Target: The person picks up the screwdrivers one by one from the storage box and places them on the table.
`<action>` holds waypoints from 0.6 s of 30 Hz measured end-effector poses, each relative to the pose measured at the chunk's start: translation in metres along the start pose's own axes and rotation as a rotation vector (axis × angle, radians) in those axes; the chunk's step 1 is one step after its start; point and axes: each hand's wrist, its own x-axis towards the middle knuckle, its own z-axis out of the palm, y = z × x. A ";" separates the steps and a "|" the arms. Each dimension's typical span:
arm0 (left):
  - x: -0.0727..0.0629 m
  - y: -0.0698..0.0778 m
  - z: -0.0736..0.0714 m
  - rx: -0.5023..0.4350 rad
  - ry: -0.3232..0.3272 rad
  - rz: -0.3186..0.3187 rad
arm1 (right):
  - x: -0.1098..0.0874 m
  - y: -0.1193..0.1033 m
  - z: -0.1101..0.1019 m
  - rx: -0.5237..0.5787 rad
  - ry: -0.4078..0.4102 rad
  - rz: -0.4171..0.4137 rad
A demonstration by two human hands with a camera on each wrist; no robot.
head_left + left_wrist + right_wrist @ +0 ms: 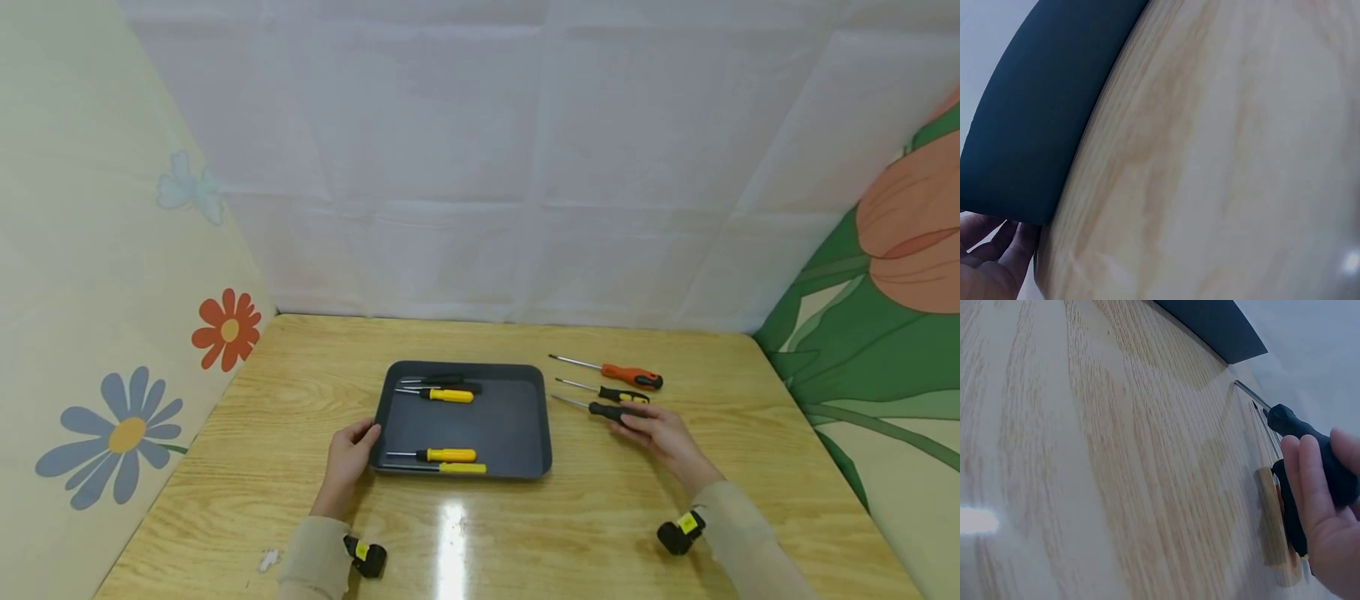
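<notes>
My right hand (663, 435) pinches the handle of a black screwdriver (1300, 428) between thumb and fingers; its shaft points left toward the tray. Just beyond lie a black-and-yellow screwdriver (624, 395) and an orange-and-black screwdriver (632, 376), roughly parallel to it. At the left end of the dark grey tray (510, 425), my left hand (348, 457) holds the rim, thumb at the edge. The left wrist view has these fingers (1019, 253) against the tray's outer wall. Inside the tray, yellow-handled screwdrivers (450, 456) lie along the near side, and yellow and black ones (450, 396) along the far side.
The wooden table (600, 533) carries everything and ends at a white cloth backdrop (450, 250). Flower-printed panels (127, 433) stand at both sides. A small white patch (268, 560) marks the table near the left sleeve.
</notes>
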 end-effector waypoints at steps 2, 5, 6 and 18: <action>0.000 0.000 0.000 0.000 0.002 -0.001 | 0.000 -0.001 0.000 -0.007 -0.006 -0.002; 0.000 0.000 0.000 0.006 0.007 0.003 | 0.000 -0.001 0.000 -0.012 -0.005 -0.001; 0.000 0.000 0.000 0.008 0.008 0.004 | 0.000 -0.002 0.000 -0.017 -0.010 0.000; -0.001 0.001 0.000 0.009 0.010 0.011 | 0.004 0.000 0.000 -0.159 0.066 -0.010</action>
